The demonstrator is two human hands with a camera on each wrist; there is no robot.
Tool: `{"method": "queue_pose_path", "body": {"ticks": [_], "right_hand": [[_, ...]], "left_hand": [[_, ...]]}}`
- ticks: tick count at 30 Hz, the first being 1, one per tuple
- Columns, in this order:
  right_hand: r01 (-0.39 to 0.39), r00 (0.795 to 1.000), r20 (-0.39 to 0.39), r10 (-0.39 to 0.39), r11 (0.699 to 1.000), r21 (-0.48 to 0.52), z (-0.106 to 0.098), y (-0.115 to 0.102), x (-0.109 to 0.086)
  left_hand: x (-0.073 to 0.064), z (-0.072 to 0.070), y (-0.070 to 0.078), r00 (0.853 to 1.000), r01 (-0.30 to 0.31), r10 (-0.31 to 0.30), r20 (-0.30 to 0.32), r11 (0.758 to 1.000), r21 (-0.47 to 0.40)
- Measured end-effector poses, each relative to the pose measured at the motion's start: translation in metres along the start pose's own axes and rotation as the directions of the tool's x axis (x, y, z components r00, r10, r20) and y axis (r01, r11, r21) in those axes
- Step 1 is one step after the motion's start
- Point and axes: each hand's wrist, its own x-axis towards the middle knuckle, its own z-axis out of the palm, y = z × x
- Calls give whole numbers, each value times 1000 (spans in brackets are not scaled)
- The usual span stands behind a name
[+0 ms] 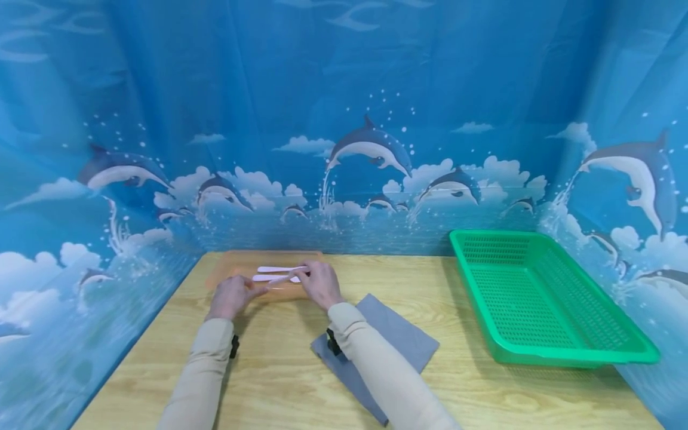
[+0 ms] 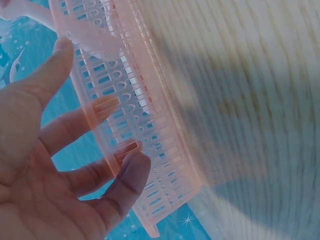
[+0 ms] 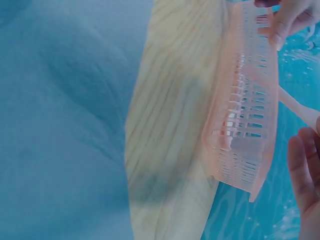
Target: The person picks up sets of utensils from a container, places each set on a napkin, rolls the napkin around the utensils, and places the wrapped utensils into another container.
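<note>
A pale pink spoon (image 3: 296, 106) slants over the near wall of a translucent orange-pink basket (image 2: 165, 150). My right hand (image 1: 321, 285) pinches its right end; the other end lies inside, seen through the slotted wall. At the basket's left part is my left hand (image 1: 231, 297). Its thumb is at the rim near the spoon, and two fingers show through the wall. The little finger stays on the outer side, and these fingers look relaxed. Two more pale utensils (image 1: 269, 278) lie in the basket, side by side.
A folded grey cloth (image 1: 405, 334) lies on the wooden table (image 1: 279, 382), partly under the right forearm. On the right side stands a large green perforated basket (image 1: 543, 355). A blue dolphin-print curtain (image 1: 258, 119) encloses the table's back and sides.
</note>
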Motion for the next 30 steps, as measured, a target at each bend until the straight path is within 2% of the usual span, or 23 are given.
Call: {"method": "queue_pose_path", "body": {"ticks": [4, 7, 9, 13, 21, 26, 30], "right_hand": [[-57, 998, -35, 59, 996, 75, -10, 4, 0], [-116, 992, -26, 122, 979, 166, -18, 10, 0], [-157, 986, -16, 166, 957, 242, -24, 14, 0], [-226, 970, 6, 243, 894, 387, -38, 22, 1], [-269, 941, -57, 334, 838, 475, -68, 41, 2], [-312, 913, -36, 407, 752, 580, -89, 52, 4], [-355, 881, -13, 472, 679, 643, -102, 64, 4]], "left_hand": [[-1, 1, 0, 999, -33, 33, -20, 999, 3], [-3, 1, -1, 998, -55, 55, -30, 998, -5], [-4, 1, -3, 997, -69, 68, -33, 998, -11], [-5, 0, -5, 996, -83, 83, -41, 997, -6], [-3, 1, -11, 995, -82, 83, -55, 996, 23], [-4, 3, -11, 995, -68, 70, -71, 997, 25], [-6, 4, -8, 994, -65, 68, -89, 997, 36]]}}
